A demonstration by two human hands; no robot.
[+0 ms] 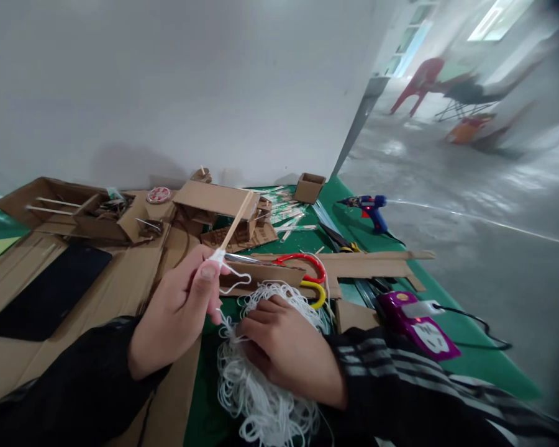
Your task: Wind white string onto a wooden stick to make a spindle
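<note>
My left hand [181,310] is closed, pinching a thin wooden stick [236,222] near its lower end. White string is wound around the stick just above my thumb, and a loose strand hangs from it. The stick tilts up to the right. Lower down, my right hand [286,347] lies in a tangled heap of white string [265,410], its fingers curled into the strands; the fingertips are partly hidden. Behind the heap are scissors with red and yellow handles [323,267], their blades pointing left along a cardboard strip.
Cardboard boxes [107,217] stand at the back left, with a black tablet [49,292] before them. Thin sticks [286,214] lie scattered near the wall. At right are a blue glue gun [372,210], a black-bladed cutter [338,238] and a purple power strip [419,326] with a plugged-in cord.
</note>
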